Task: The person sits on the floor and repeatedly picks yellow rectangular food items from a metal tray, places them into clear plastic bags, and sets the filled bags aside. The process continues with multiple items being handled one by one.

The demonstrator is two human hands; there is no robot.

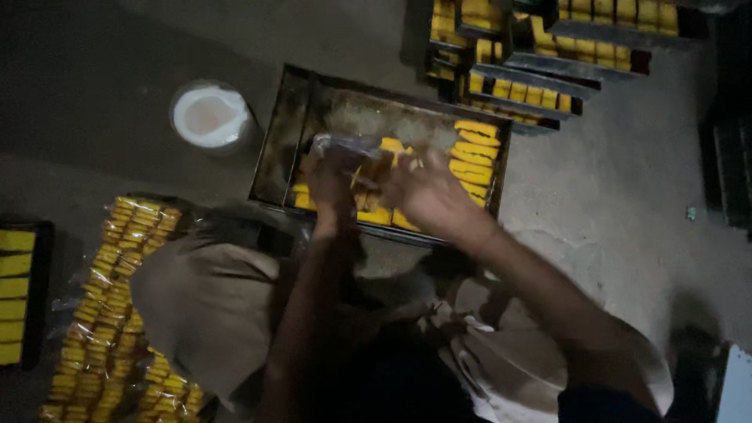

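Note:
A dark metal baking tray lies on the floor in front of me, with yellow-orange cake slices lined up at its right end and along its near edge. My left hand grips a clear plastic bag over the tray. My right hand holds a bunch of the slices at the bag's mouth. Both hands are blurred, and the fingers hide part of the bag and slices.
Stacked trays of yellow slices stand beyond the tray. A white round container sits to its left. A heap of bagged slices lies at my lower left, beside another tray of slices. My knees fill the foreground.

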